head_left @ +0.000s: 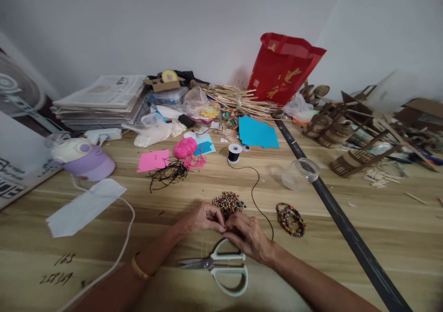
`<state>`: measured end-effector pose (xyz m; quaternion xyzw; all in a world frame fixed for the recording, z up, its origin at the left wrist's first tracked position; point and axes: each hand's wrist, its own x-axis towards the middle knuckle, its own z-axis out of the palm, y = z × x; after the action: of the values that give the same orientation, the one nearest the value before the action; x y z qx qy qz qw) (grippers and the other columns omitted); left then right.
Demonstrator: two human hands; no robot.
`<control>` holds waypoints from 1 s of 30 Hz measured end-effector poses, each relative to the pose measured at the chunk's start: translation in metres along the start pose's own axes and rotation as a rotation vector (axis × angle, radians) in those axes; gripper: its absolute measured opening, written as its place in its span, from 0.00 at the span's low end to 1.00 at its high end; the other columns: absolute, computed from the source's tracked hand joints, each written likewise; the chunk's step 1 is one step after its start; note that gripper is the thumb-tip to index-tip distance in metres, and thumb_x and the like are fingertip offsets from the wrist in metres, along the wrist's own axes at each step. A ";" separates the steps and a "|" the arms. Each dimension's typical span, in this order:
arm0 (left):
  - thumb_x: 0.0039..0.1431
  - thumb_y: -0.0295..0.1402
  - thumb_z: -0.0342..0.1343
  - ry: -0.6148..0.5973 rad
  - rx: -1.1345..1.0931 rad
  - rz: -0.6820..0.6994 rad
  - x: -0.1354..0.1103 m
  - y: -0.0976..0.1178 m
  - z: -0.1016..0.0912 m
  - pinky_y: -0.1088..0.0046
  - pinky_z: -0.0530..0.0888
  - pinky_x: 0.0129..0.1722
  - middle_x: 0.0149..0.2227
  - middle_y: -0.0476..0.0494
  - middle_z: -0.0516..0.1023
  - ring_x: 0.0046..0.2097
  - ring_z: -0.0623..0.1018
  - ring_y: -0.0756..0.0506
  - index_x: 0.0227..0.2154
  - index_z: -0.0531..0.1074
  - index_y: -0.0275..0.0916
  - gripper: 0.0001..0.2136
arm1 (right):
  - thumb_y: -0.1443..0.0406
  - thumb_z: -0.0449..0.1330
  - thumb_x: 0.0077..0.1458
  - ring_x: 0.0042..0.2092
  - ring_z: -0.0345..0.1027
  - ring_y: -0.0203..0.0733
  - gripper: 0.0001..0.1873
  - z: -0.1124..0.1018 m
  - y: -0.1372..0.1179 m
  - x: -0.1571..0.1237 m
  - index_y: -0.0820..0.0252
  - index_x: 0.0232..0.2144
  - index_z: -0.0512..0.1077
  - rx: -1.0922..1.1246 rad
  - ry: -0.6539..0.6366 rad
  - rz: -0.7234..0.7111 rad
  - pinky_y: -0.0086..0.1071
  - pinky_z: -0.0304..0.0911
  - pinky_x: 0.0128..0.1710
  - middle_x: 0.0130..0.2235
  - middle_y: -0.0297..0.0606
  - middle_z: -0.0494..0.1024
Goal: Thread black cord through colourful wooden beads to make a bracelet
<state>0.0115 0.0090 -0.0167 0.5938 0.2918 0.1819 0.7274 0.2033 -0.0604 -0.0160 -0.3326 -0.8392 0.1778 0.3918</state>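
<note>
My left hand (205, 218) and my right hand (248, 237) meet low on the wooden table (380, 210), fingertips pinched together right at the near edge of a pile of small multicoloured beads (228, 202). A thin black cord (255, 189) runs from my right hand up to a black spool (234, 153). What is pinched between the fingers is too small to make out. A finished beaded bracelet (290, 219) lies just right of my right hand. White-handled scissors (221, 266) lie under my wrists.
Pink yarn ball (185, 147), pink paper (153, 160) and blue paper (258, 133) lie behind. A clear jar (299, 173) lies on its side. A long black strip (341, 219) crosses the table. Newspapers (104, 97), a red bag (284, 67), wooden models (349, 132).
</note>
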 end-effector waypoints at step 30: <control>0.41 0.37 0.69 -0.015 -0.038 0.025 -0.001 0.001 -0.005 0.79 0.64 0.30 0.24 0.49 0.75 0.28 0.70 0.53 0.23 0.73 0.31 0.14 | 0.66 0.54 0.63 0.34 0.67 0.38 0.04 0.000 0.003 0.000 0.59 0.38 0.69 0.098 0.020 0.046 0.30 0.64 0.33 0.32 0.40 0.73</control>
<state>0.0072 0.0124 -0.0160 0.5849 0.2756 0.1921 0.7382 0.2046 -0.0585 -0.0181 -0.3340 -0.8177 0.2243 0.4117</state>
